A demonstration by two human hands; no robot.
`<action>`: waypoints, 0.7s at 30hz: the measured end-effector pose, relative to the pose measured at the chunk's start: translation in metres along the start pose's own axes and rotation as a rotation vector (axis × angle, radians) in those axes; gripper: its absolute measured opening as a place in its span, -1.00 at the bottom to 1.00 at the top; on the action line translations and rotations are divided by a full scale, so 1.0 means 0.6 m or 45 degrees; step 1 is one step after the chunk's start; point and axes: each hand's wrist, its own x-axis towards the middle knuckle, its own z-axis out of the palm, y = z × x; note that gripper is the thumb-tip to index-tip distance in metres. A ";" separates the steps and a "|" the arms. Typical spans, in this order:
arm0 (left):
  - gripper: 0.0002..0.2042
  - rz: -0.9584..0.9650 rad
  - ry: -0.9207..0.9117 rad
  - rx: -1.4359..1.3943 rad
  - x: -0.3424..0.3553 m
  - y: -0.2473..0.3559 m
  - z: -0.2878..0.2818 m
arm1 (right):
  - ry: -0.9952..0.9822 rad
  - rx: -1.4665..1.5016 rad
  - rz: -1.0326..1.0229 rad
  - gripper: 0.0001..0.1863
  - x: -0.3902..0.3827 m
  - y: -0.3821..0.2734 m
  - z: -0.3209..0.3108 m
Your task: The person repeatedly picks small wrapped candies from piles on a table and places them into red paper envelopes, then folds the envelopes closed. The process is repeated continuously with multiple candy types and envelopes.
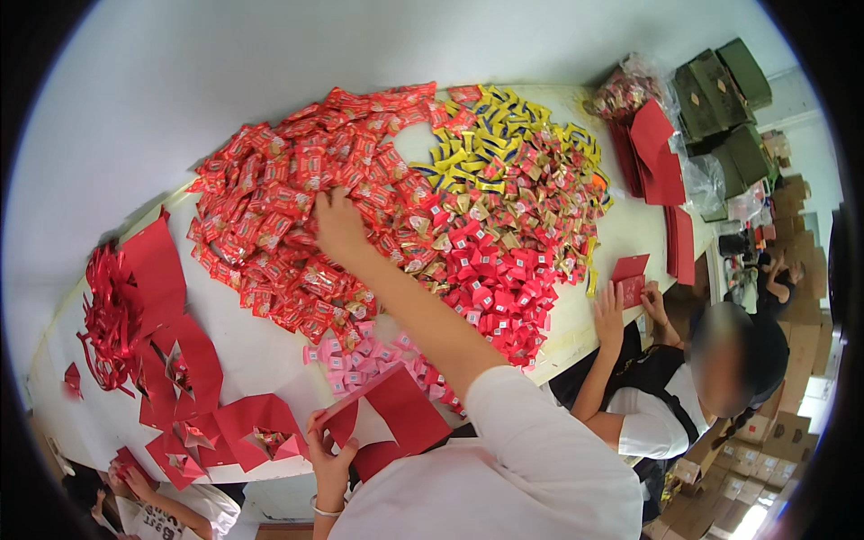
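Right hand (pixel 337 225) spread flat on the red-wrapped candies (pixel 279 207), left hand (pixel 326 450) pinching the open red box (pixel 391 418), so best to scoop just a few.

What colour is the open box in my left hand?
Red, with a white inside; the box in the left hand shows in the head view.

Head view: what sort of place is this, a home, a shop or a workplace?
Most likely a packing workroom. A long white table carries heaps of red-wrapped sweets and yellow-wrapped sweets, folded red gift boxes stand filled along its edge, and stacked cardboard cartons fill the floor to the right.
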 end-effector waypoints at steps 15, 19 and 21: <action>-0.39 0.009 -0.036 0.098 0.066 0.053 0.044 | 0.090 2.323 0.988 -0.73 -0.063 0.131 -0.231; -0.38 -0.052 -0.006 0.121 0.091 0.057 0.078 | 0.171 2.065 0.941 -0.64 -0.139 0.107 -0.344; -0.36 0.160 -0.053 0.241 0.117 0.063 0.103 | 0.179 1.537 0.673 -0.63 -0.182 0.030 -0.345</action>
